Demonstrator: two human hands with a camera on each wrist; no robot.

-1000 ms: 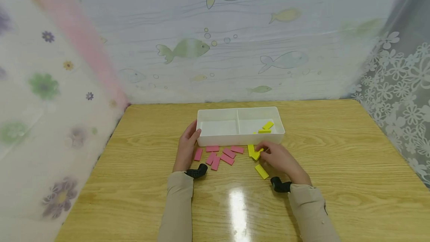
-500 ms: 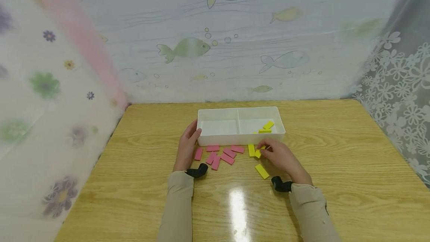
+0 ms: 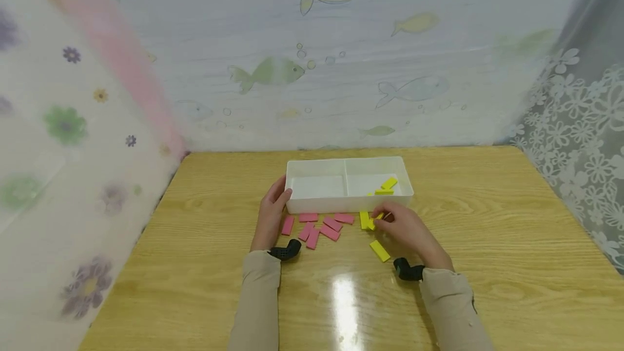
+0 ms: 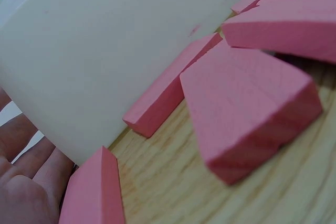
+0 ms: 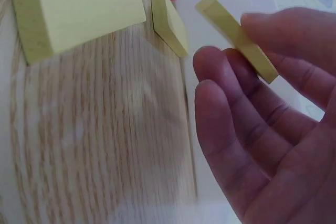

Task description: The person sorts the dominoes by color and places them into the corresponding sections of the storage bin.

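My right hand [image 3: 381, 220] pinches a small yellow block [image 3: 375, 222] just in front of the white two-compartment tray [image 3: 347, 202]; the right wrist view shows that yellow block [image 5: 236, 38] raised off the wood between thumb and fingers. Two more yellow blocks [image 3: 379, 250] lie on the table, and two yellow blocks [image 3: 388, 183] sit in the tray's right compartment. Against the tray's left front corner rests my left hand [image 3: 283, 188], holding nothing. Several pink blocks [image 3: 322, 225] lie in front of the tray; the left wrist view shows the pink blocks [image 4: 247, 119] up close.
The tray's left compartment [image 3: 317, 186] holds nothing. The wooden table [image 3: 487, 232] is closed in by patterned curtains at the back and on both sides. Bare wood stretches to the left, the right and towards me.
My right hand has lifted the yellow block slightly and drawn it a little towards the tray. The left hand and the pink blocks have not moved.
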